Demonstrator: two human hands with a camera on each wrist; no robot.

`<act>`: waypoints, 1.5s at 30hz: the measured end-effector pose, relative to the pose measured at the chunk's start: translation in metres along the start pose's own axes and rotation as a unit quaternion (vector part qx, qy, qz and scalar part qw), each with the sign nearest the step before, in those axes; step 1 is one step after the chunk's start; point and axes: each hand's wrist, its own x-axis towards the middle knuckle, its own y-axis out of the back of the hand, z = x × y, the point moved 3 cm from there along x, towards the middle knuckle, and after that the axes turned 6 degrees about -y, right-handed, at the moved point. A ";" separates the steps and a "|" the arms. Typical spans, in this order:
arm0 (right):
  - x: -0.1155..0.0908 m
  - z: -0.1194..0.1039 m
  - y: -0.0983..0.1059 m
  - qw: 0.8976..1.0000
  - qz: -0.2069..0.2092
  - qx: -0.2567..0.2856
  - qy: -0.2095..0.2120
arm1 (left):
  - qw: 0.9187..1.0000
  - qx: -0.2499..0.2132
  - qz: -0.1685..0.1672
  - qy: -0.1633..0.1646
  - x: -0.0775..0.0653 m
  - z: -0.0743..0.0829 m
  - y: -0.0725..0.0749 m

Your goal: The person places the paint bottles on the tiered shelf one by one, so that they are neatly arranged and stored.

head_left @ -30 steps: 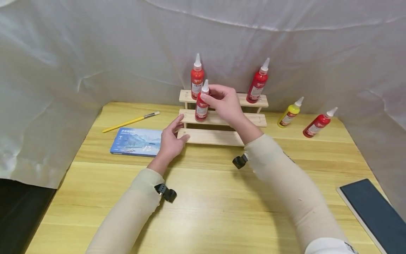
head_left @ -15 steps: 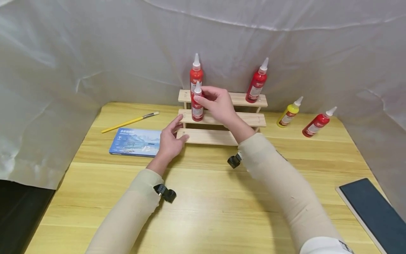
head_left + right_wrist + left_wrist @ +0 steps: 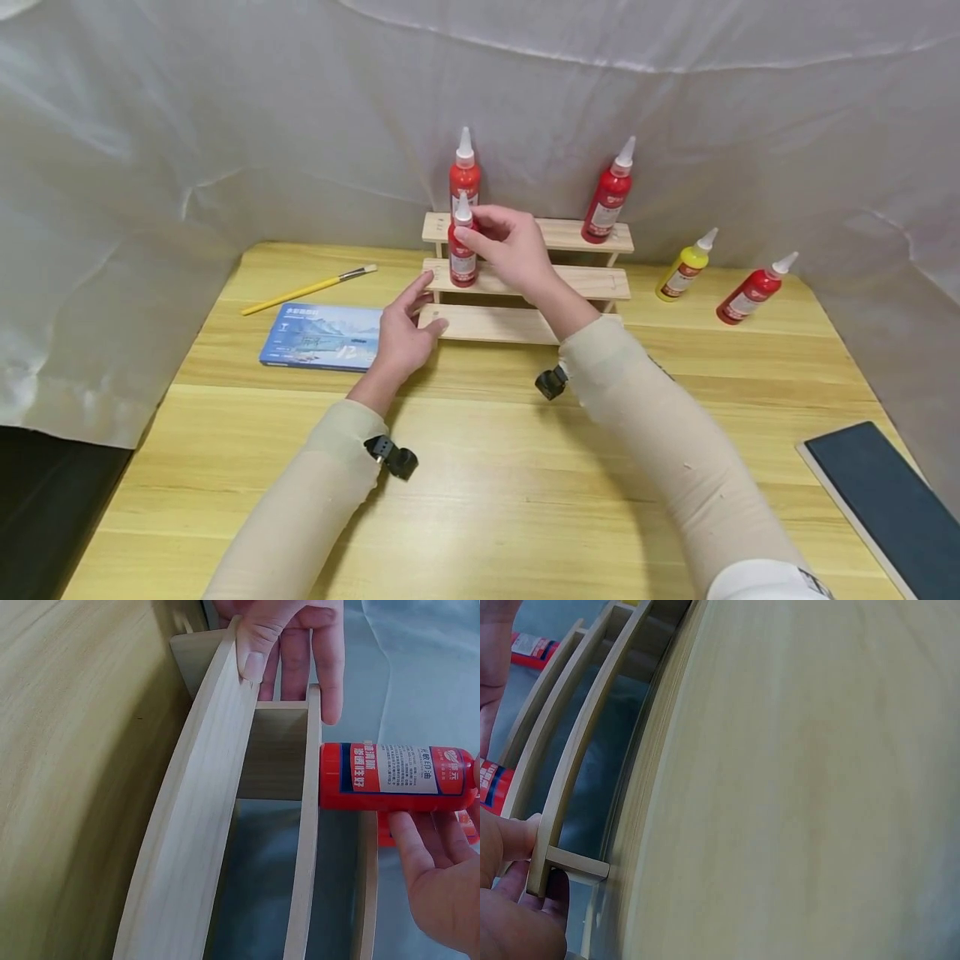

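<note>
A three-step wooden rack (image 3: 517,323) stands near the back of the table. My left hand (image 3: 405,335) holds its left end, the thumb on the lowest board and fingers around the end, as the right wrist view shows. My right hand (image 3: 517,254) pinches a red paint bottle (image 3: 462,260) with a white nozzle near its top. That bottle stands upright at the left end of the middle step, its base against the board (image 3: 311,825) in the right wrist view. Behind it, an orange-red bottle (image 3: 465,177) is partly hidden on the top step. Another red bottle (image 3: 607,204) occupies that step's right end.
Right of the rack stand a yellow bottle (image 3: 682,271) and a red bottle (image 3: 750,296). A blue box (image 3: 318,337) and a yellow-handled paintbrush (image 3: 307,290) lie on the left. A dark flat pad (image 3: 885,500) is at the right edge. Grey cloth (image 3: 337,108) hangs behind.
My right hand has moved left along the middle step with the red bottle, which now stands in front of the orange-red one. The left hand has stayed on the rack.
</note>
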 end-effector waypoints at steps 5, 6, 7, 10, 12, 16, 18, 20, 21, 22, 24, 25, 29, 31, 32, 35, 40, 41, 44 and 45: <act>-0.001 0.000 0.000 1.000 0.000 -0.001 0.002 | 1.000 0.000 0.000 0.000 0.001 -0.002 0.000; -0.001 0.000 0.000 1.000 0.000 -0.003 0.002 | 1.000 0.001 -0.001 0.000 0.001 -0.002 -0.001; -0.001 -0.001 0.001 1.000 0.001 -0.005 0.000 | 1.000 0.001 -0.001 -0.001 0.001 -0.002 -0.001; -0.002 -0.001 0.001 1.000 0.000 -0.004 -0.006 | 1.000 0.000 -0.002 -0.002 0.001 -0.002 -0.001; -0.002 -0.001 0.001 1.000 0.001 0.000 -0.006 | 1.000 0.000 -0.002 -0.003 0.001 -0.002 -0.001; -0.004 0.001 0.003 1.000 0.005 0.005 -0.003 | 1.000 -0.001 -0.001 -0.002 0.001 -0.002 -0.001; -0.006 0.002 0.005 1.000 0.008 0.008 0.001 | 1.000 0.000 -0.002 0.000 0.001 -0.001 -0.001; -0.010 0.002 0.009 1.000 0.013 0.013 0.002 | 1.000 0.000 -0.002 0.002 0.001 -0.001 -0.001; -0.011 0.003 0.011 1.000 0.017 0.012 0.003 | 1.000 0.000 -0.002 0.003 0.000 -0.001 -0.001; -0.013 0.004 0.014 1.000 0.020 0.013 0.005 | 1.000 0.000 -0.002 0.004 0.000 -0.001 -0.001; -0.018 0.005 0.020 1.000 0.026 0.014 0.007 | 1.000 0.000 -0.001 0.006 0.000 -0.001 -0.002; -0.021 0.006 0.022 0.999 0.028 0.013 0.009 | 1.000 0.001 -0.002 0.006 0.000 -0.001 -0.001; -0.033 0.009 0.035 0.999 0.036 0.004 0.008 | 1.000 0.002 0.001 0.007 0.000 -0.001 -0.001; -0.039 0.011 0.042 0.999 0.043 0.005 0.005 | 1.000 0.003 0.001 0.006 0.000 -0.001 -0.001; -0.043 0.013 0.046 0.999 0.048 0.004 0.002 | 1.000 0.002 0.001 0.006 0.000 -0.001 -0.001; -0.052 0.017 0.057 0.998 0.062 0.014 0.006 | 1.000 0.004 0.001 0.008 0.000 -0.001 -0.002; -0.070 0.027 0.076 0.996 0.085 0.041 0.008 | 1.000 0.003 0.001 0.013 0.000 -0.002 -0.002; -0.074 0.029 0.079 0.995 0.090 0.043 0.007 | 1.000 0.002 0.001 0.014 0.000 -0.001 -0.002; -0.087 0.035 0.092 0.994 0.106 0.040 -0.004 | 1.000 -0.001 0.001 0.013 0.000 -0.001 -0.002; -0.091 0.038 0.096 0.993 0.112 0.037 -0.005 | 1.000 -0.002 0.002 0.012 0.000 -0.001 -0.002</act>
